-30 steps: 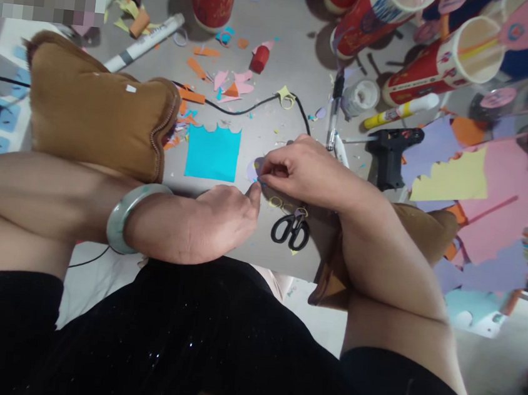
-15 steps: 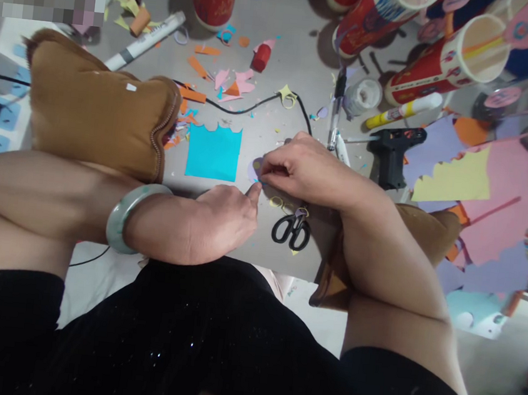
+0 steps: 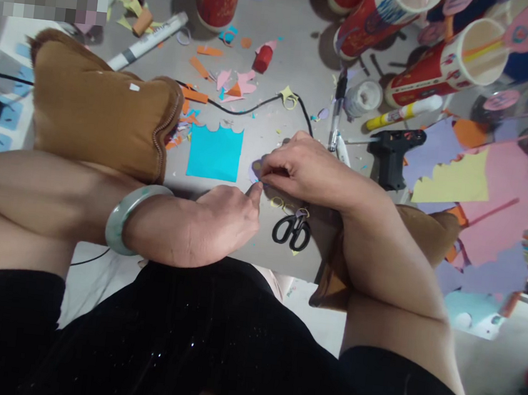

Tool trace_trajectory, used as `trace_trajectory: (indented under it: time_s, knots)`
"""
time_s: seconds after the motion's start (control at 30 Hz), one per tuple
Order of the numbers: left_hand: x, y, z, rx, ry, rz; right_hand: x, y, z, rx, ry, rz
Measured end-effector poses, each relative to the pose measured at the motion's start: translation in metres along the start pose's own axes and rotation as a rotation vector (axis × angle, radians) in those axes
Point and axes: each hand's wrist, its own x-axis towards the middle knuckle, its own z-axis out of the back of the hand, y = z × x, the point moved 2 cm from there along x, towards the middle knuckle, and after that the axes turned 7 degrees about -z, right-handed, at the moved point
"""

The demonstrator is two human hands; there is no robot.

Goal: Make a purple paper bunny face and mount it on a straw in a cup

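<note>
Between my hands, a small purple paper piece with a yellowish spot lies on the table, partly covered by my fingers. My right hand bends over it from the right, thumb and fingertips pinched together at its edge; what they grip is too small to make out. From the lower left, my left hand reaches in, fingers curled and one fingertip against the piece's lower edge. Its grip is hidden. Black-handled scissors lie below my right hand, near yellow paper rings. Left of the piece is a blue paper sheet with a scalloped top edge.
A brown cushion-like thing sits at left. Paper scraps and a black cable spread beyond my hands. At right are a black glue gun, a yellow marker and stacked coloured paper. Red paper cups stand behind.
Both hands keep almost the same pose at the purple piece. The view has shifted slightly; nothing on the table has visibly moved.
</note>
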Motion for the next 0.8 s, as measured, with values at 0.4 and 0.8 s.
trace_trajectory:
  time_s: [0.4,0.8]
  knots:
    - [0.004,0.003,-0.002,0.063,-0.011,0.012,-0.002,-0.001,0.003,-0.021,-0.027,-0.012]
    - [0.002,0.002,0.004,0.013,-0.021,0.025,-0.012,0.001,0.007,-0.030,-0.040,-0.071]
